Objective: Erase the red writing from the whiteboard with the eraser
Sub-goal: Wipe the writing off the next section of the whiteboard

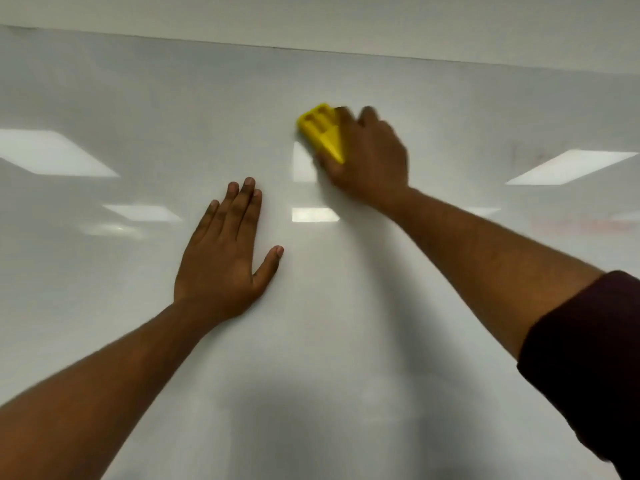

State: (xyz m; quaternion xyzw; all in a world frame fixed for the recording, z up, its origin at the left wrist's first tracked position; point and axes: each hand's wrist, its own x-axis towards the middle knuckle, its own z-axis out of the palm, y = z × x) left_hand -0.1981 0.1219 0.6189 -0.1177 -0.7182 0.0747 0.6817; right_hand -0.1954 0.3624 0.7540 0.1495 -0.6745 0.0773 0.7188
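Right hand (367, 150) is clamped around the yellow eraser (322, 129), pressing it on the whiteboard (138, 91) at about 12 o'clock, left hand (225, 258) spread flat at 9 probably for balance, only faint red smudge (581, 225) off at 3.

On my feed the whiteboard (346, 341) reads as a pale grey-white, plain and unpatterned, broken by bright white rectangular reflections of ceiling lights (48, 152). The eraser (320, 131) is a solid bright yellow, with darker yellow shadow in its moulded recesses. I note a faint pinkish-red smear (581, 225) at the board's right side, blurred, and a dim grey smudge (526, 152) above it. The sleeve (588, 358) on the right arm is dark maroon. The wall (346, 19) above the board looks off-white.
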